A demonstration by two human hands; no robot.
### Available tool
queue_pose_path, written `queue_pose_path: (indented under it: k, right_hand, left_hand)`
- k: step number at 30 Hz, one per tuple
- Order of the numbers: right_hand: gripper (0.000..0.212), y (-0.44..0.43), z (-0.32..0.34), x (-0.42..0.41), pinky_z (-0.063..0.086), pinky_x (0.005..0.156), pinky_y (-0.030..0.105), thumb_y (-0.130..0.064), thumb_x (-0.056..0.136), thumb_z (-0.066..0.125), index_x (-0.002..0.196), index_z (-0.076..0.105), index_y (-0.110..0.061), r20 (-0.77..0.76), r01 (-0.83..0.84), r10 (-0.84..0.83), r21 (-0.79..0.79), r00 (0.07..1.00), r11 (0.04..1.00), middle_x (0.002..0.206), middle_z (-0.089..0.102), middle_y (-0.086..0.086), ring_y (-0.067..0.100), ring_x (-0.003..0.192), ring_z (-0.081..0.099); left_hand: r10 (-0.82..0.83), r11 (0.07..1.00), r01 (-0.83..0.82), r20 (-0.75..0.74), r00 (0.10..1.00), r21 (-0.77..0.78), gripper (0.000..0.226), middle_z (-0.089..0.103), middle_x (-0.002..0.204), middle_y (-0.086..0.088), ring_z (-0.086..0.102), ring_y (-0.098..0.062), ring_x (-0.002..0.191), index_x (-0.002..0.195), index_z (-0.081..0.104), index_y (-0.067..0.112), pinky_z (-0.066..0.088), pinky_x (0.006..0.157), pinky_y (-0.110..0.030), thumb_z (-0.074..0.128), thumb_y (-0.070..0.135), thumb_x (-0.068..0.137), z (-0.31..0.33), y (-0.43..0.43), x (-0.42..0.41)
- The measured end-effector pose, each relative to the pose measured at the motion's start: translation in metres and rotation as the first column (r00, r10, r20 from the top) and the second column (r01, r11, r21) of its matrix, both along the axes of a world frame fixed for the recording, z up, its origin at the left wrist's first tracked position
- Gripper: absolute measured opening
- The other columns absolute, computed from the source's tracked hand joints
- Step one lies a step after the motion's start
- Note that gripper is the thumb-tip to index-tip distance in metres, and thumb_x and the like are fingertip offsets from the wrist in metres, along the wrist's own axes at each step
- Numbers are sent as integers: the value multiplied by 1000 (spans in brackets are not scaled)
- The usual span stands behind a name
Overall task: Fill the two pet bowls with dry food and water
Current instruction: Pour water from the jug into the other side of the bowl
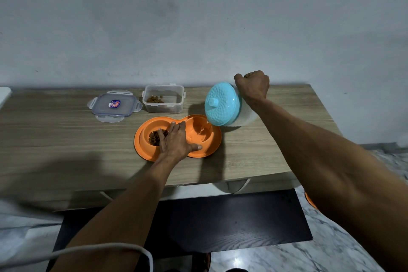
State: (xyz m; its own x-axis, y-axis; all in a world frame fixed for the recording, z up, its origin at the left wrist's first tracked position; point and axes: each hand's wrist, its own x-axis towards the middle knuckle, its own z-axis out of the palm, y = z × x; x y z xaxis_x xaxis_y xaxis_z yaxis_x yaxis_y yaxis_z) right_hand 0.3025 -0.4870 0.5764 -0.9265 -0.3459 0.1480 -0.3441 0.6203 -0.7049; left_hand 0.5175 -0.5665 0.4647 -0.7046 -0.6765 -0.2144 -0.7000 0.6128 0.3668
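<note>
The right hand (253,86) is balled into a fist at the upper back of the jug (245,117). The part it grips is hidden behind its knuckles, and the spout, if there is one, faces away. Only the jug's turquoise lid (220,104) and a strip of pale body show. The jug is tipped over, its lid turned toward the camera, at the far right edge of the orange double bowl (212,148). Whether water lies in the right well is hard to say; the surface there looks faintly glossy. The left hand (176,139) lies flat on the ridge between the two wells, fingers straight and slightly spread, thumb stretched along the near rim of the right well. It covers part of the dry food (153,137) in the left well. The bowl sits mid-bench (66,139). Behind it stands a clear container (163,104) with a little food, its snap lid (113,104) just to the left. An orange shape (309,201) under the right forearm is cut off.
</note>
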Motion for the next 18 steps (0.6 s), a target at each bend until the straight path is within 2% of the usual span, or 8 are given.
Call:
queue_pose_path:
  k: [9, 18]
  right_hand:
    - [43, 1, 0, -4, 33, 60, 30, -24, 78, 57, 43, 36, -9, -19, -6, 6, -2, 1000, 1000, 42, 34, 4, 18, 46, 31]
    - [42, -1, 2, -5, 30, 62, 32, -23, 77, 56, 43, 35, -9, -26, -11, 11, -4, 1000, 1000, 42, 32, 6, 28, 59, 39]
  left_hand:
    - [5, 1000, -5, -4, 1000, -6, 107, 23, 161, -9, 8, -24, 152, 154, 18, 16, -1, 117, -59, 70, 63, 73, -1, -1, 0]
    - [0, 1000, 0, -12, 1000, -6, 109, 24, 161, -8, 8, -24, 152, 154, 18, 16, 0, 118, -62, 70, 64, 72, -4, -2, 0]
